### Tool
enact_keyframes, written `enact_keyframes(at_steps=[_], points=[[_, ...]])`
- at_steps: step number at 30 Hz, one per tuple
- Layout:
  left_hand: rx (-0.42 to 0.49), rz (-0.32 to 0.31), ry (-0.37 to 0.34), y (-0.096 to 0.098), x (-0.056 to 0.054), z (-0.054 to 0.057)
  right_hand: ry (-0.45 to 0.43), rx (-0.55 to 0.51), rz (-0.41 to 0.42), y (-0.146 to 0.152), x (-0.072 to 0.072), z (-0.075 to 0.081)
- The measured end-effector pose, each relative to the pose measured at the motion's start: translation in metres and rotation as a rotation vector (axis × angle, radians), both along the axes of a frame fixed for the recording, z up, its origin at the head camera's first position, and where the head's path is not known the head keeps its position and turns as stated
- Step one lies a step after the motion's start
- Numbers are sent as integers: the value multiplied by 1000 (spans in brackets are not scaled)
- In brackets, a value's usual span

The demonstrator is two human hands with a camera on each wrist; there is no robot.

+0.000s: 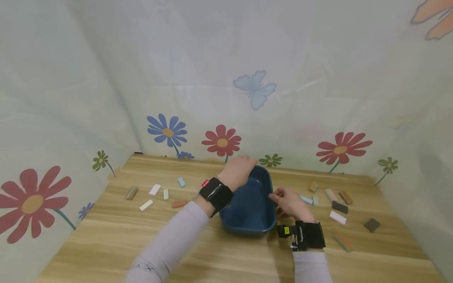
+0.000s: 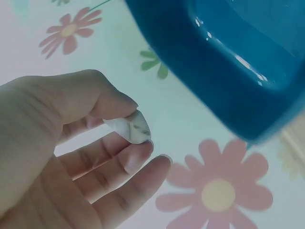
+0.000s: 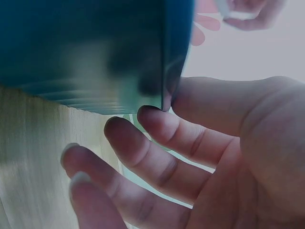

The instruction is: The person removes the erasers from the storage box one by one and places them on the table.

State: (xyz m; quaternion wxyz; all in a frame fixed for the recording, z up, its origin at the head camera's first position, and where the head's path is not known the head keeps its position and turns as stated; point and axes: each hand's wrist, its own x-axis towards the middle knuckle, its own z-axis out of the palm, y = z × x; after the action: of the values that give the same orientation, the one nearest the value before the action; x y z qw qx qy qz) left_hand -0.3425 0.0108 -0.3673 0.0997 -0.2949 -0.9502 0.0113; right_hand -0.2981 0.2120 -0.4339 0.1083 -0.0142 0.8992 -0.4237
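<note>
A deep blue plastic basin [image 1: 249, 204] stands mid-table, its wall also large in the right wrist view. My right hand [image 1: 291, 204] pinches the basin's right rim between thumb [image 3: 209, 100] and index finger, the other fingers spread loosely below it. My left hand [image 1: 238, 171] is raised over the basin's far left rim. Between its thumb and forefinger it pinches a small white rounded piece [image 2: 136, 128] with greyish marks, apart from the basin in the left wrist view; its exact kind I cannot tell.
Small coloured blocks lie scattered on both sides: white [image 1: 155, 190], blue [image 1: 181, 182] and red-orange [image 1: 179, 204] at left; black [image 1: 339, 207], white [image 1: 337, 217] and a striped one [image 1: 343, 242] at right. A flower-printed curtain [image 1: 198, 78] hangs behind the wooden table [image 1: 106, 243].
</note>
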Motion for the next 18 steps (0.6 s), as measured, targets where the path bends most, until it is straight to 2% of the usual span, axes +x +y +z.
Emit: enact_keyframes(at_steps=[4, 7, 13, 18], points=[[46, -19, 29, -22, 17, 4, 1, 13, 13, 0, -1, 2], [69, -32, 21, -36, 26, 2, 4, 11, 20, 1, -2, 3], [138, -14, -45, -67, 44, -9, 4, 13, 31, 0, -1, 2], [215, 29, -99, -96, 55, -22, 2, 13, 34, 0, -1, 1]])
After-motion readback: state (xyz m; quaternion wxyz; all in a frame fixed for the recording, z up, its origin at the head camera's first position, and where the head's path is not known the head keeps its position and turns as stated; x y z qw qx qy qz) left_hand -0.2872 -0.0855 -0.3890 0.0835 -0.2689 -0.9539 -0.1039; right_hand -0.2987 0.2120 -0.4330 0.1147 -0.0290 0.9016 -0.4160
